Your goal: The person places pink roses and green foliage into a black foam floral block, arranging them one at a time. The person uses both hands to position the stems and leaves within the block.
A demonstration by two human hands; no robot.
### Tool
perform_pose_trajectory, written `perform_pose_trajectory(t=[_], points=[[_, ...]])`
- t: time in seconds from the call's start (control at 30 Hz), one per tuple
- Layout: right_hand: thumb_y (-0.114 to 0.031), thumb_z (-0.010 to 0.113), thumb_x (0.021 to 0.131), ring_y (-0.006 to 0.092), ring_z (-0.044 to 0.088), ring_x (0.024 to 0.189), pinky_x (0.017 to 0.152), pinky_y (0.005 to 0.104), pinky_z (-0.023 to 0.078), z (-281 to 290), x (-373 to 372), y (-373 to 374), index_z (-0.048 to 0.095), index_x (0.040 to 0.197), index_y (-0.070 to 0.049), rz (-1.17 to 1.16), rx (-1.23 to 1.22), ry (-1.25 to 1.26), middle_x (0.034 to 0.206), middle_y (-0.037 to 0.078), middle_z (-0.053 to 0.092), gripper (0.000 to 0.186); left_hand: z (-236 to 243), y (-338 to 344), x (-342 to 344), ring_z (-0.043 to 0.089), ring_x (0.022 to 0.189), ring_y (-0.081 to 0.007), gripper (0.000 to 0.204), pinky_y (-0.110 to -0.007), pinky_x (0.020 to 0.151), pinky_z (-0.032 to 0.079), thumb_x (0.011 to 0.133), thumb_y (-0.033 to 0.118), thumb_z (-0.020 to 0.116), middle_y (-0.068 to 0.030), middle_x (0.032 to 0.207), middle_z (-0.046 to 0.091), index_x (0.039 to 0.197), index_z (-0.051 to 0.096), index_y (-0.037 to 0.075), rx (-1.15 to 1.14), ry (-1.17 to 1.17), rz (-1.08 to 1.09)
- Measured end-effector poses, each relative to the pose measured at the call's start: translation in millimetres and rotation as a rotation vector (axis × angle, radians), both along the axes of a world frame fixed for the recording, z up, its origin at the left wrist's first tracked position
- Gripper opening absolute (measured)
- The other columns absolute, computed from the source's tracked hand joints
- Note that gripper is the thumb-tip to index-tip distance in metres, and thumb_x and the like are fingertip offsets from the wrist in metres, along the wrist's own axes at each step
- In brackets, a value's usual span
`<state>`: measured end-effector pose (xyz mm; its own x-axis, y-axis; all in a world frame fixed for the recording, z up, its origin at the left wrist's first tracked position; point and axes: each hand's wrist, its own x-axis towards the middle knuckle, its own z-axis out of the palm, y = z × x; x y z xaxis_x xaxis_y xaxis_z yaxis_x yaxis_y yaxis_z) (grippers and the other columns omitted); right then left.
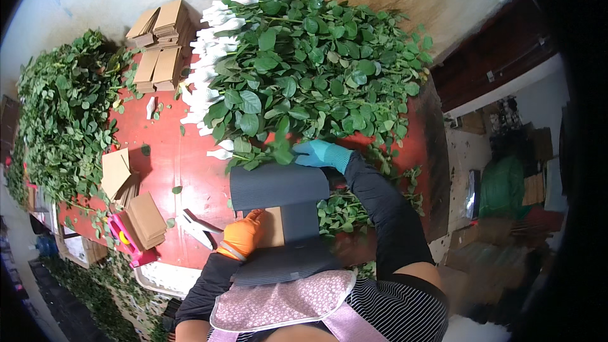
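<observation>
My left hand (240, 237), in an orange glove, is closed at the left edge of a brown cardboard piece (273, 227). That cardboard lies in a dark grey ribbed holder (278, 187) with raised front and back parts. Just behind the holder, my right hand (322, 154), in a teal glove, closes on a leafy flower stem (259, 156); its fingertips are partly hidden among leaves. White-wrapped flower heads (206, 76) point left from a big heap of leafy stems (316, 63) beyond my hands.
Cardboard stacks (166, 66) stand at the back left, and more cardboard (147, 218) leans beside a pink tape dispenser (130, 240). White-handled pliers or a stapler (197, 228) lie on the red table (168, 164). Another leafy heap (66, 101) rises far left; loose leafy stems (345, 212) lie right of the holder.
</observation>
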<state>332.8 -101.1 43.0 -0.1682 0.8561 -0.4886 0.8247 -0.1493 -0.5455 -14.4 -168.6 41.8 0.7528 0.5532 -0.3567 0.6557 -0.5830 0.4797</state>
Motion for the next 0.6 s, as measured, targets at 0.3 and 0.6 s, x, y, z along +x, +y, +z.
perform_pose_trajectory(t=[0.3, 0.6], points=[[-0.027, 0.061, 0.091, 0.0262, 0.062, 0.101, 0.083, 0.0421, 0.05, 115.5, -44.5, 128.8, 0.069, 0.109, -0.014, 0.082, 0.658, -0.635, 0.1, 0.01, 0.065, 0.024, 1.8, 2.8, -11.4, 0.067, 0.094, -0.0289, 0.048, -0.04, 0.075, 0.054, 0.088, 0.024, 0.058, -0.0063, 0.135, 0.058, 0.136, 0.055, 0.017, 0.099, -0.06, -0.006], [-0.031, 0.067, 0.079, 0.0299, 0.057, 0.103, 0.086, 0.0439, 0.045, 90.3, -58.7, 48.3, 0.068, 0.099, -0.012, 0.265, 0.546, -0.626, 0.104, 0.01, 0.063, 0.027, -5.6, -4.8, -8.5, 0.069, 0.086, -0.0311, 0.042, -0.044, 0.069, 0.055, 0.093, 0.026, 0.051, -0.0094, 0.121, 0.066, 0.132, 0.056, 0.014, 0.186, -0.27, 0.042]])
